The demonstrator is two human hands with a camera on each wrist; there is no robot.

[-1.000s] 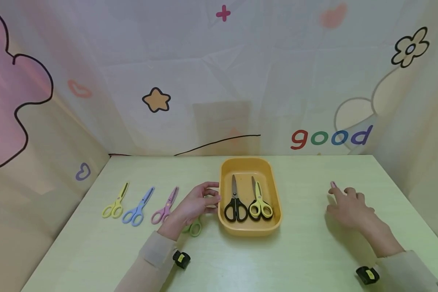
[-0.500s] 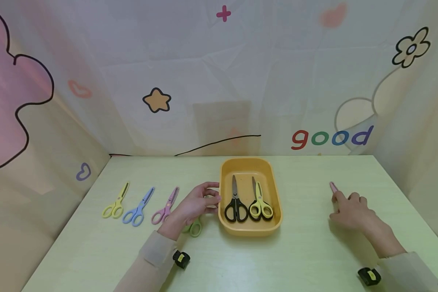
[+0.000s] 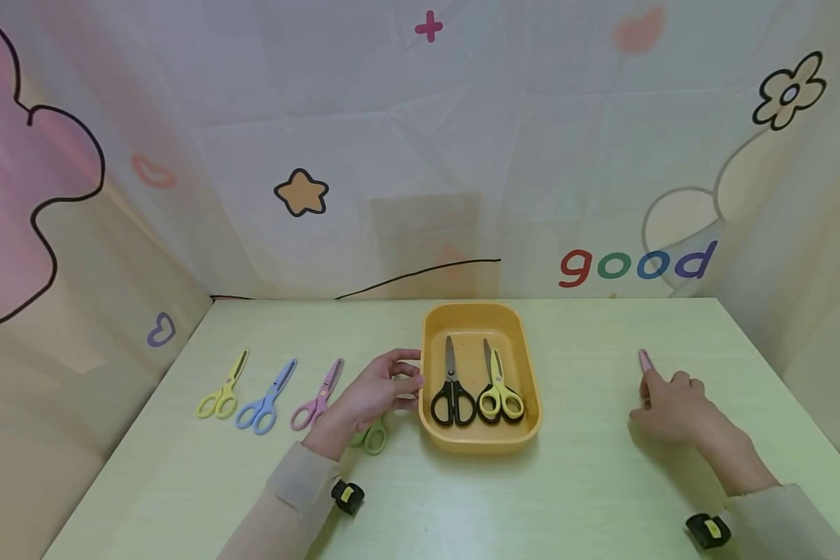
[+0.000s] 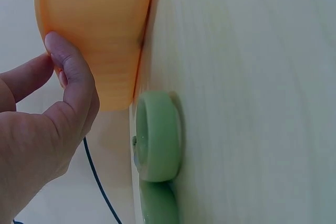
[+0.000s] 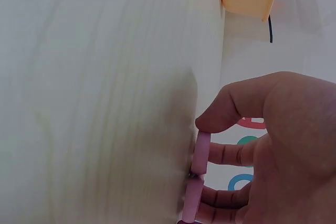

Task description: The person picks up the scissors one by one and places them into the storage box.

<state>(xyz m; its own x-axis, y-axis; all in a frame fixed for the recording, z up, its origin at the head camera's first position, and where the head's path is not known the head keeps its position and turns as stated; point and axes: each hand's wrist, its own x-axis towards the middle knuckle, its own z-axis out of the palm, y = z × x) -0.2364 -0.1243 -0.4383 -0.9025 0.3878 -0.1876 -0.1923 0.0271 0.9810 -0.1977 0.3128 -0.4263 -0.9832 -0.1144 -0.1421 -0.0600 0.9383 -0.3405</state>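
Observation:
My right hand (image 3: 672, 408) is low over the right of the table, pinching a pair of pink scissors (image 3: 645, 360) by the handles; the blade tip points away from me. In the right wrist view, both handle rings (image 5: 201, 153) show edge-on, thumb on one side and fingers behind. My left hand (image 3: 378, 389) touches the left rim of a yellow plastic tray (image 3: 477, 446) with loosely bent fingers. Inside the tray lie black-handled scissors (image 3: 452, 400), and yellow scissors (image 3: 497, 385) on top of a second black-handled pair. Green scissors (image 3: 374, 439) lie partly hidden under my left wrist.
Left of the tray, yellow scissors (image 3: 218, 398), blue scissors (image 3: 262, 408) and pink scissors (image 3: 316, 400) lie in a row on the pale table (image 3: 574, 498). A printed curtain (image 3: 364, 93) hangs behind the table and along both sides.
My right hand has come down onto the pink scissors and its fingers have closed on them. The scissors' tip has turned slightly to the right. My left hand and the tray stay put.

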